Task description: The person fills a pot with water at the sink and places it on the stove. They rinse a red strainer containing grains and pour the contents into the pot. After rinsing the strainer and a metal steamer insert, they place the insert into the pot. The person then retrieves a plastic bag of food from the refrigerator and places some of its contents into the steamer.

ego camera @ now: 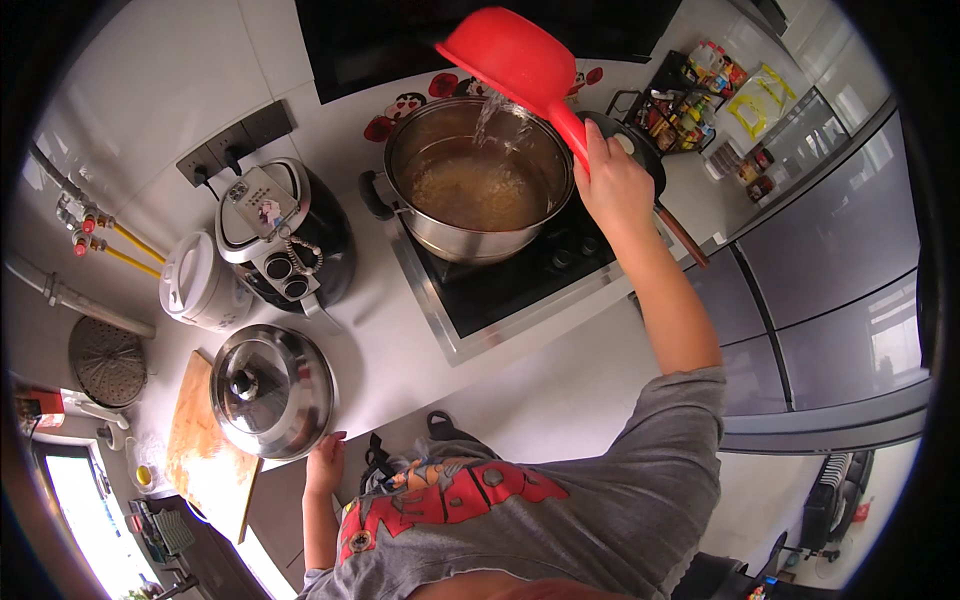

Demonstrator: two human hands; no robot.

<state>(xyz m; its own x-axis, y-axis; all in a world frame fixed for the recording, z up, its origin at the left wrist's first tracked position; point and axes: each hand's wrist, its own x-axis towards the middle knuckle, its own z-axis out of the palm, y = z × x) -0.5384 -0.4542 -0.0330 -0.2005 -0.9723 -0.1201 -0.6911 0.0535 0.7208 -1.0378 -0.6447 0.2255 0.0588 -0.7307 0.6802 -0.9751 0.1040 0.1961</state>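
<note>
My right hand (616, 178) grips the handle of a red plastic water dipper (506, 56), tipped over a large stainless steel pot (472, 236). Clear water (504, 120) streams from its rim into the pot. Cloudy, brownish liquid fills part of the pot, with pale bits under the surface. The pot stands on a black glass gas hob (495, 300). Low at the left, my left hand (325, 459) is at the counter's front edge, against the rim of a domed steel and glass lid (300, 375). Whether its fingers hold the rim cannot be made out.
A black air fryer (334, 240) with a phone (262, 201) on top stands left of the hob, beside a white lidded container (202, 285). Under the lid's side lies a wooden cutting board (191, 420). Behind my right hand are a wooden-handled pan (682, 236) and a condiment rack (671, 112).
</note>
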